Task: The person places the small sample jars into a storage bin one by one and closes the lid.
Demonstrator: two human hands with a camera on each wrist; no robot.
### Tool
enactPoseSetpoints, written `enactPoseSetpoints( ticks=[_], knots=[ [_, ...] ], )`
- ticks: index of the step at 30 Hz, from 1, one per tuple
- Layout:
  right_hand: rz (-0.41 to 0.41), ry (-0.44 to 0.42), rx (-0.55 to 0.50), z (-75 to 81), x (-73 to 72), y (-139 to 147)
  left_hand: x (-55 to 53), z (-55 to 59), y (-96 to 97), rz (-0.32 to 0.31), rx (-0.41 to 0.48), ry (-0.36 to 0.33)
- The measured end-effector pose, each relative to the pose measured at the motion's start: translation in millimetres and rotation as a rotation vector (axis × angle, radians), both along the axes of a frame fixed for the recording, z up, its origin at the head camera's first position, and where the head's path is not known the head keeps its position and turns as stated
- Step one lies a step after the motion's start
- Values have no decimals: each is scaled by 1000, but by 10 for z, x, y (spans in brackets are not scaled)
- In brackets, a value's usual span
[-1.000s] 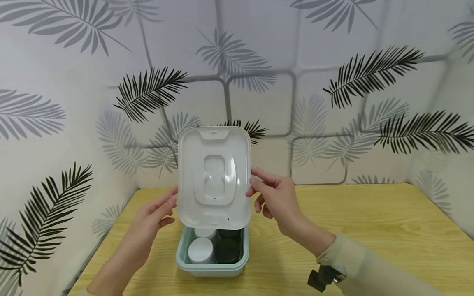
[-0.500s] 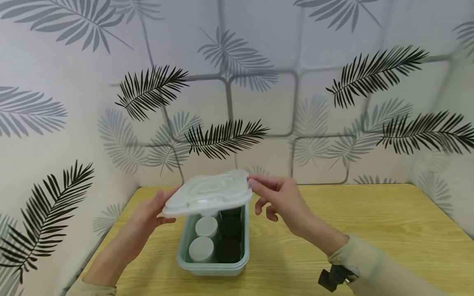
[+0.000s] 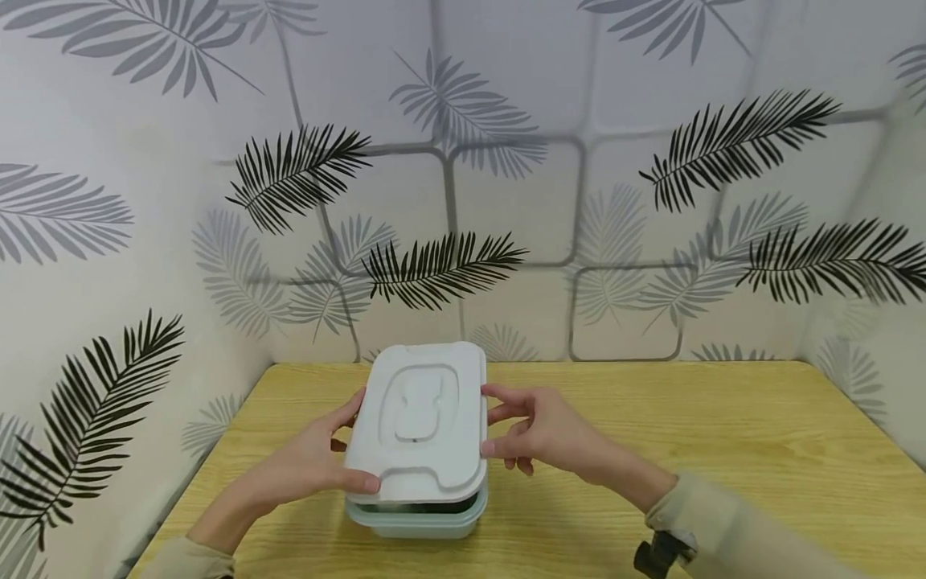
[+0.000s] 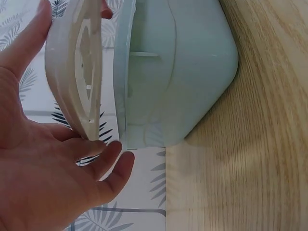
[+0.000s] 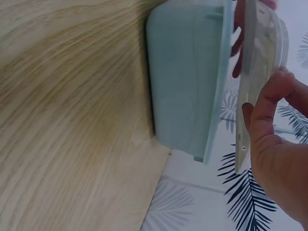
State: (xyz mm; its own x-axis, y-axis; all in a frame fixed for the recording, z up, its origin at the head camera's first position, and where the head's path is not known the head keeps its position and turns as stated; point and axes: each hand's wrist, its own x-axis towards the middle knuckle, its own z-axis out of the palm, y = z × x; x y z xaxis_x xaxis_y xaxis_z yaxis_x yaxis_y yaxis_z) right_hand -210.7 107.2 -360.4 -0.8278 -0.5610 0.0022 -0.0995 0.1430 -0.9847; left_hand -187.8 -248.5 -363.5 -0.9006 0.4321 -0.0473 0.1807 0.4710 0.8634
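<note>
A white plastic lid (image 3: 427, 474) hovers just over a pale blue-green storage box (image 3: 423, 527), raised side up, with a gap between lid and box rim in both wrist views. My left hand (image 3: 311, 462) holds the lid's left side, thumb on its front corner and fingers at the far left edge. On the opposite side my right hand (image 3: 538, 430) grips the lid's right edge between thumb and fingers. The box (image 4: 192, 62) stands upright on the table. Its contents are hidden under the lid, apart from a dark strip at the front opening.
The wood-grain table (image 3: 694, 450) carries the box near its front. Behind and to the left stand pale walls (image 3: 521, 209) with a leaf pattern. A small black device (image 3: 661, 553) is strapped at the right sleeve.
The lid, first upright with its underside showing, has tipped over to raised side up and come down over the box, covering the white and black round-topped containers. Both hands moved with it.
</note>
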Motion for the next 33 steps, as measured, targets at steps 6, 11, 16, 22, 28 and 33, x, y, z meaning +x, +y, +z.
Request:
enactPoseSetpoints(
  ticks=[6,11,16,22,28,33],
  knots=[
    [30,67,43,-93,15,-28,25,-34,16,14,-37,33],
    [44,95,52,-148,28,-47,59,-86,51,45,-118,33],
    [44,98,50,-206,37,-47,65,-155,84,47,-122,30],
    [62,108,72,-275,17,-49,79,-210,86,49,-118,21],
    [68,140,101,-293,5,-36,86,-241,94,52,-118,26],
    [78,144,106,-312,10,-31,103,-253,92,60,-106,-6]
  ],
)
